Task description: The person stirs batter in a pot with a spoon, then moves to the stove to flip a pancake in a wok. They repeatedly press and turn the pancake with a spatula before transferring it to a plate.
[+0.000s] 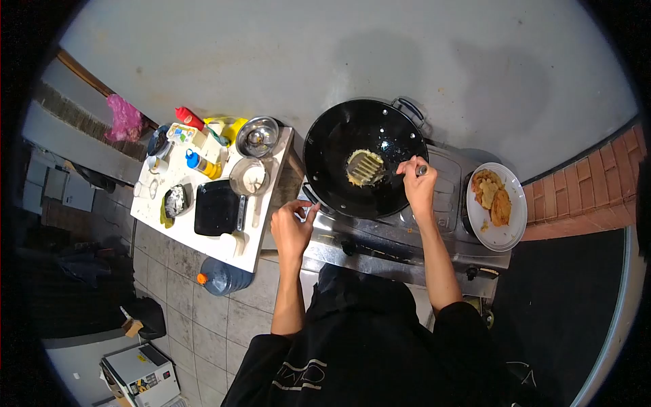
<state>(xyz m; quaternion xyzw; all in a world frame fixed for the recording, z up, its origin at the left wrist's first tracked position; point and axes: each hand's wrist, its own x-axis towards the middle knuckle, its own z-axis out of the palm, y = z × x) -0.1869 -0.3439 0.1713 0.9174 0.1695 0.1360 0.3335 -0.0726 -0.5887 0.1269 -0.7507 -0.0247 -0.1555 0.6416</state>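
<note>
A large black wok (332,136) stands on the stove, with a piece of frying food (354,178) in its middle. Over that food lies the slotted head of a metal spatula (367,167). My right hand (418,182) is closed round the spatula's handle at the wok's right side. At the wok's lower left, my left hand (293,227) has its fingers bent close to the side handle (310,194); thumb and fingertips are near its end, and whether they grip it is too small to tell. A white plate (512,197) with browned fried pieces (500,207) rests at the stove's right.
Left of the stove, a white table (183,229) holds a black tray (215,208), a steel bowl (258,136), a bowl of white powder (249,176) and several bottles. A water jug (227,277) stands on the floor below. A brick ledge (576,193) is at the right.
</note>
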